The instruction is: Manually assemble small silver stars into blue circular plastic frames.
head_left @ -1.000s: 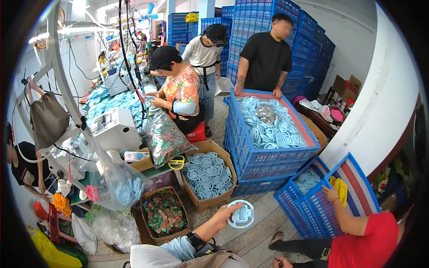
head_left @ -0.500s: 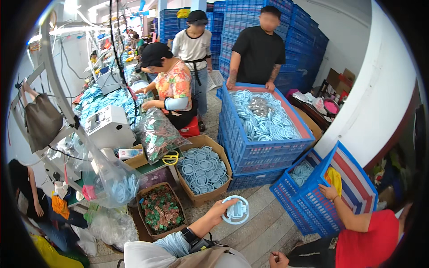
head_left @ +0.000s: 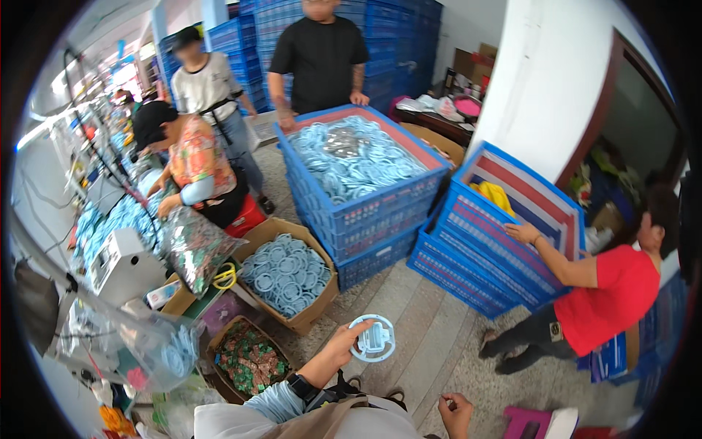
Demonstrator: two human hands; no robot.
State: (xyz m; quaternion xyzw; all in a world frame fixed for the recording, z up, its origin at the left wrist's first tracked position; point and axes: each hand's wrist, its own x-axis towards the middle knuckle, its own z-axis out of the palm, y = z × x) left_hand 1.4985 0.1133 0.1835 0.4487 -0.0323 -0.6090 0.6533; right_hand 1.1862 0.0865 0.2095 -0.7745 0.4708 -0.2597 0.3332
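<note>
view swung r; l hand (head_left: 341,347) grips lt-blue ring pc (head_left: 376,336)

Open floor (head_left: 418,369) separates left hand (head_left: 344,345) and right hand (head_left: 456,414); blue crates (head_left: 389,210) block ahead.

Wht wall (head_left: 548,73) rt, dk-framed doorway (head_left: 630,106) beside it; gry plank-like flr (head_left: 442,307); cluttered dk table (head_left: 437,126) at bk.

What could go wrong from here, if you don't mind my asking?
The left hand grips the light-blue ring at one side above the floor, so a loosened hold might let it drop. The large blue crate is piled with light-blue parts, so a hard jolt could perhaps spill some.
</note>
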